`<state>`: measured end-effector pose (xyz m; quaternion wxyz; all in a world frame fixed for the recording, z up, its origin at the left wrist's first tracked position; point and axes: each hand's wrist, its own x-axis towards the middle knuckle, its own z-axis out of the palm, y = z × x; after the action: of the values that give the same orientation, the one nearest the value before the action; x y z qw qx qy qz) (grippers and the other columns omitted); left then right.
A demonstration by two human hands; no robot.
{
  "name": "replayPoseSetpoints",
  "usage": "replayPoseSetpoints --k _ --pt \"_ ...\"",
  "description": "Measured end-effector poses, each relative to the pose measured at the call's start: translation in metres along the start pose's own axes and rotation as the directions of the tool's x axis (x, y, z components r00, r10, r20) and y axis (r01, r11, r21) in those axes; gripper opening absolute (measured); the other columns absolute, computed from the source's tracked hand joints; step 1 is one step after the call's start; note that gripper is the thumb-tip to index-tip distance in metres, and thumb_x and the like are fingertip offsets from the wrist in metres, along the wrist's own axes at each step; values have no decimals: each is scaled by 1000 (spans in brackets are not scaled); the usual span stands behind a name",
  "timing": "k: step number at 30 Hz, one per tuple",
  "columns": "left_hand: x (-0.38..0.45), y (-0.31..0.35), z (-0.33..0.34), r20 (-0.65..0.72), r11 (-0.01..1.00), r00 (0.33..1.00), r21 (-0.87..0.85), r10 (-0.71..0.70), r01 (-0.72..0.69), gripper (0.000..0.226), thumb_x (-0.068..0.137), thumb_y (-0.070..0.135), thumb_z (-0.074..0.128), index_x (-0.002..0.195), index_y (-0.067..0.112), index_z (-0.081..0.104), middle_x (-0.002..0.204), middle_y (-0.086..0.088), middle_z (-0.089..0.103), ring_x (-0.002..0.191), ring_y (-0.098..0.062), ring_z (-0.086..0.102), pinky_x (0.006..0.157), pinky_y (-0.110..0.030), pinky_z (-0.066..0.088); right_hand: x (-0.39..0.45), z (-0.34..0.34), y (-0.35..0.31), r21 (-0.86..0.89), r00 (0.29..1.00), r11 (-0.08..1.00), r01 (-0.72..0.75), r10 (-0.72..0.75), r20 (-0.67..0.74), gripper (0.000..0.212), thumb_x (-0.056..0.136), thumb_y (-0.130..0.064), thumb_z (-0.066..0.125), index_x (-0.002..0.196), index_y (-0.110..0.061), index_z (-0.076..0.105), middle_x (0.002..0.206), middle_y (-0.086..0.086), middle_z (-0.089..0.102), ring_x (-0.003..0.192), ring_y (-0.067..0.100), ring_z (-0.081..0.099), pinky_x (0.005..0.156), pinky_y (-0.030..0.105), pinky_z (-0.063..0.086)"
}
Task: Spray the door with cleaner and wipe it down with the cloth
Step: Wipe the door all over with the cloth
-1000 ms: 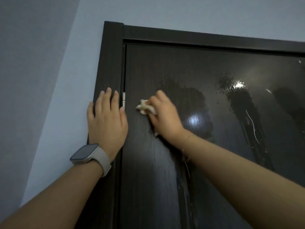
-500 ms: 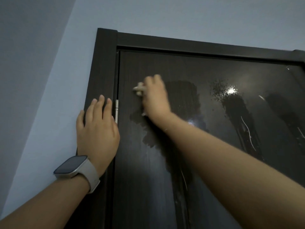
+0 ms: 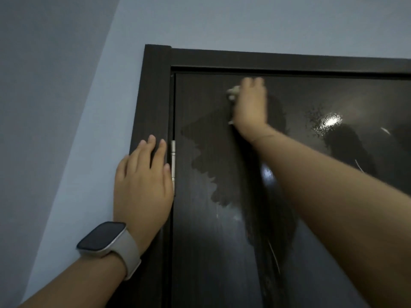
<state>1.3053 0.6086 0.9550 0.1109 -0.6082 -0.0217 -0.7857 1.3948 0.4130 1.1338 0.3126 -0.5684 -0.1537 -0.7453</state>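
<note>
The right hand [image 3: 250, 107] presses a pale cloth [image 3: 233, 91] against the dark door [image 3: 211, 252] near its top edge; the hand is blurred, but its fingers seem closed over the cloth. Wet smears darken the panel below. The left hand [image 3: 142, 185] lies flat, fingers spread, on the frame [image 3: 153, 90] beside the hinge [image 3: 173, 161], a watch [image 3: 104, 237] on its wrist.

Left hand [image 3: 142, 185] flat, fingers spread; right hand [image 3: 250, 107] raised, clenched.
</note>
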Motion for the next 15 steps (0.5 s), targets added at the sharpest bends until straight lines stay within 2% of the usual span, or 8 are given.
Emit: replayPoseSetpoints --k 3,6,8,10,12,14,15 --pt "2 -2 -4 22 1000 1000 -7 8 -7 49 96 26 37 139 7 50 143 -14 49 130 -33 46 103 -48 37 -23 10 -67 138 971 967 215 -227 79 39 86 -11 64 122 -8 50 129 13 43 112 28 48 88 34 42" --pt "5 -9 -8 51 999 998 -41 20 -18 49 96 29 37 140 9 50 144 -13 48 130 -31 44 105 -47 36 -19 14 -66 191 924 924 332 -359 130 45 80 -6 69 120 -7 49 127 14 43 110 30 49 87 36 43" --pt "5 -11 -9 58 998 998 -67 12 -8 49 97 29 37 141 10 49 145 -12 45 133 -30 42 108 -47 34 -1 8 -35 185 954 949 254 -277 113 43 76 -10 75 114 -8 53 124 15 46 108 34 51 87 38 43" --pt "3 -9 -7 63 997 998 -82 5 0 49 98 29 37 142 10 48 147 -12 44 135 -29 40 110 -47 33 18 0 11 117 993 991 72 -82 81 51 73 -10 78 117 -6 52 128 18 44 111 36 50 91 39 42" --pt "2 -8 -5 58 996 998 -89 7 -2 49 98 28 36 142 9 48 148 -12 43 137 -29 39 112 -49 33 30 -8 51 43 997 996 -75 73 35 50 77 -4 73 121 -3 49 132 20 41 113 38 48 91 40 42" --pt "3 -8 -3 49 994 999 -105 9 -4 49 98 27 36 141 8 48 148 -13 44 138 -29 38 112 -51 34 35 -9 60 -10 989 989 -145 145 -18 40 85 -1 63 121 -2 48 133 21 40 115 38 46 89 40 41" --pt "3 -8 -3 45 994 999 -107 7 -3 49 98 27 36 141 8 48 148 -13 44 138 -30 38 112 -51 35 37 -5 52 -21 986 986 -164 163 -29 40 85 -3 64 122 -3 48 134 20 39 116 37 45 91 40 41"
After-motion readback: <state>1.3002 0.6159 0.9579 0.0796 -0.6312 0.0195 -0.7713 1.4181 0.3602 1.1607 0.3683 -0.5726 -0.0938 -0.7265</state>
